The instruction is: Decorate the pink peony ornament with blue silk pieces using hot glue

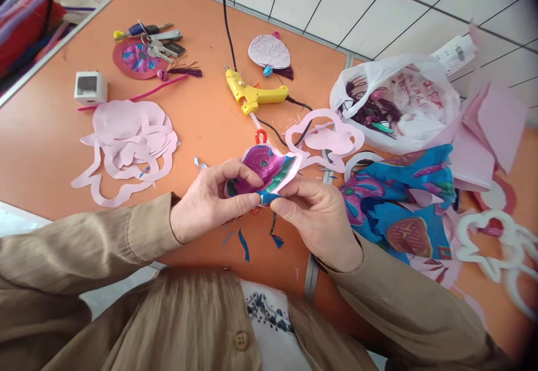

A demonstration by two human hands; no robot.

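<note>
My left hand and my right hand together pinch a small cut-out piece of purple, green and blue patterned fabric backed with pale pink paper, held just above the orange table's near edge. Thumbs and forefingers of both hands close on its lower edge. A small red ring shows just above the piece. A yellow hot glue gun lies on the table beyond it, its black cord running off to the back.
Pink paper offcuts lie left; a white cube, keys and a round ornament farther back. Another ornament sits behind the gun. A white plastic bag, blue patterned fabric and pink cut-outs lie right.
</note>
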